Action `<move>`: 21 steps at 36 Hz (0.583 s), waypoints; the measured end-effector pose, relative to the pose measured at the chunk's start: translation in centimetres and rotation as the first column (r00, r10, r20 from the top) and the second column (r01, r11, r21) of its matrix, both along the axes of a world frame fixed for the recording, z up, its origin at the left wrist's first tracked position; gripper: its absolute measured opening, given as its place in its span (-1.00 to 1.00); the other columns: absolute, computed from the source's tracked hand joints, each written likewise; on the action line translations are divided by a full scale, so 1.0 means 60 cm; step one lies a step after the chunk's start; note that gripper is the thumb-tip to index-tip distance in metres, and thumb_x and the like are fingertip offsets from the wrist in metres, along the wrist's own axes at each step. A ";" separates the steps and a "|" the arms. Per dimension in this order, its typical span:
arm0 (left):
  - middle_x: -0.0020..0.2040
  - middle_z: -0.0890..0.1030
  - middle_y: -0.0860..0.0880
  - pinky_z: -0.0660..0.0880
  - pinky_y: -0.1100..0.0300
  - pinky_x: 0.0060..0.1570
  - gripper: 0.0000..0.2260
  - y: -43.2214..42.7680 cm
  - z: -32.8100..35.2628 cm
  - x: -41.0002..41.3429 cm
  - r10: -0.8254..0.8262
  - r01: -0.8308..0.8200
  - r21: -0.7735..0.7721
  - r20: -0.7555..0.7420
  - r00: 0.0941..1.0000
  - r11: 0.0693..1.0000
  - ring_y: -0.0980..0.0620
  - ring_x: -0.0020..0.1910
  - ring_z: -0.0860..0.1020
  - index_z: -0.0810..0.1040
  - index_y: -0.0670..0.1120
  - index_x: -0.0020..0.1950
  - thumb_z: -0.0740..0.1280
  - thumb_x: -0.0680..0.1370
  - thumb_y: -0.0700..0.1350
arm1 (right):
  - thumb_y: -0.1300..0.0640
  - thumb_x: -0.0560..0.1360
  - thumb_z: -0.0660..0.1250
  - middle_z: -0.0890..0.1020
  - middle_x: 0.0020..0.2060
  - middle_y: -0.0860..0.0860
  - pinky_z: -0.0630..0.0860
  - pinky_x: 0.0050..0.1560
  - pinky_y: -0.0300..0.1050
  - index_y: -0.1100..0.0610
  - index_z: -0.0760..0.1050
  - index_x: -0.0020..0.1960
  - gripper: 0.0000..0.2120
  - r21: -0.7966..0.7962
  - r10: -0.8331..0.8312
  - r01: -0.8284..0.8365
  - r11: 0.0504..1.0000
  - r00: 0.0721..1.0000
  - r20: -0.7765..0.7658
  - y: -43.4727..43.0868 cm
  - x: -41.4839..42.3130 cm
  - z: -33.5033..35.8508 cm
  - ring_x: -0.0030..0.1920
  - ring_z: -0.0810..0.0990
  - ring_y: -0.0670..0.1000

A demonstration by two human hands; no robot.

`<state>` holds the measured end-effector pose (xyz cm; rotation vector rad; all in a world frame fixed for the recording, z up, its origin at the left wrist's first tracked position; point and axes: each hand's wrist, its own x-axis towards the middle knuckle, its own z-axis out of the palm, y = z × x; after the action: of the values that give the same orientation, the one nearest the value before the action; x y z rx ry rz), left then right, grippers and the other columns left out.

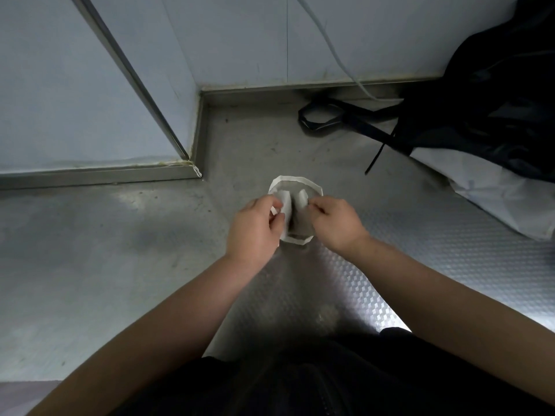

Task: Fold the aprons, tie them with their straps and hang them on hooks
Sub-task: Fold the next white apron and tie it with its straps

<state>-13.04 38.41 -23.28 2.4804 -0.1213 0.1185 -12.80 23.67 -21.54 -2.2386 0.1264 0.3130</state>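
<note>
- Bench (90, 265): steel surface set into a wall corner; it carries every item below. No hooks are in view.
- Black apron (495, 100): heaped unfolded at your far right, against the wall. Judged untouched; folding, tying and hanging remain.
- White apron (495, 199): lies crumpled under the black one, its edge spread toward you. Also judged not yet folded.
- Black strap (324, 121): trails loose from the heap in an untied loop.
- Left hand (255, 226) and right hand (336, 223): fingers curled, each pinching one side of the item below.
- White strap loop (295, 178): held just above the bench centre; whether it joins the white apron cannot be told. You appear early in the task.
</note>
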 end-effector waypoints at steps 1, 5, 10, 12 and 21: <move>-0.10 0.63 -0.18 0.46 0.09 -0.11 -0.84 0.000 0.000 0.000 0.004 -0.004 -0.001 -0.003 1.000 1.000 -0.17 -0.14 0.59 0.58 -0.19 0.03 0.38 0.48 -0.19 | 0.18 0.58 0.12 0.48 -0.35 0.08 0.34 -0.24 -0.12 0.24 0.41 -0.26 -0.73 0.006 -0.001 0.001 1.000 1.000 -0.008 0.000 0.000 -0.001 -0.22 0.46 0.11; -0.11 0.62 -0.18 0.36 0.18 -0.13 -0.84 -0.002 0.002 0.004 0.039 -0.041 -0.030 -0.054 0.998 0.999 -0.15 -0.13 0.58 0.57 -0.17 0.02 0.38 0.47 -0.16 | 0.20 0.55 0.12 0.58 -0.22 0.08 0.42 -0.19 -0.16 0.03 0.38 0.19 -0.76 0.108 -0.007 0.011 0.994 0.999 -0.036 0.005 -0.001 0.002 -0.21 0.53 0.05; -0.10 0.64 -0.12 0.36 0.30 -0.18 -0.82 0.006 0.003 0.011 0.045 -0.053 -0.066 -0.111 0.993 0.996 -0.06 -0.12 0.60 0.58 -0.14 0.05 0.37 0.46 -0.19 | 0.30 0.52 0.22 0.53 -0.38 0.02 0.40 -0.16 -0.15 0.11 0.48 -0.24 -0.80 0.304 0.045 -0.011 0.953 0.993 -0.108 0.015 0.007 0.006 -0.33 0.46 -0.01; -0.07 0.65 -0.12 0.43 0.26 -0.11 -0.82 0.013 -0.001 0.009 -0.010 0.002 -0.095 -0.088 0.996 0.996 -0.06 -0.10 0.61 0.59 -0.15 0.07 0.36 0.47 -0.23 | 0.33 0.52 0.22 0.56 -0.35 0.11 0.40 -0.16 -0.08 0.26 0.53 -0.22 -0.82 0.460 0.044 0.046 0.887 0.982 -0.184 0.018 0.007 0.010 -0.30 0.47 0.05; -0.12 0.67 -0.10 0.54 0.11 -0.14 -0.76 0.036 -0.010 -0.002 -0.095 0.098 -0.135 0.026 0.995 0.986 -0.08 -0.16 0.63 0.61 -0.18 0.04 0.21 0.51 -0.12 | 0.50 0.47 0.23 0.66 -0.24 0.10 0.57 -0.08 -0.21 0.30 0.57 0.03 -0.76 0.675 0.213 0.021 0.738 0.941 -0.262 0.023 -0.001 -0.006 -0.24 0.64 -0.06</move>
<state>-13.14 40.55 -23.91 2.3331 -0.2334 0.1064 -12.84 25.03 -21.88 -1.4534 0.0534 0.6717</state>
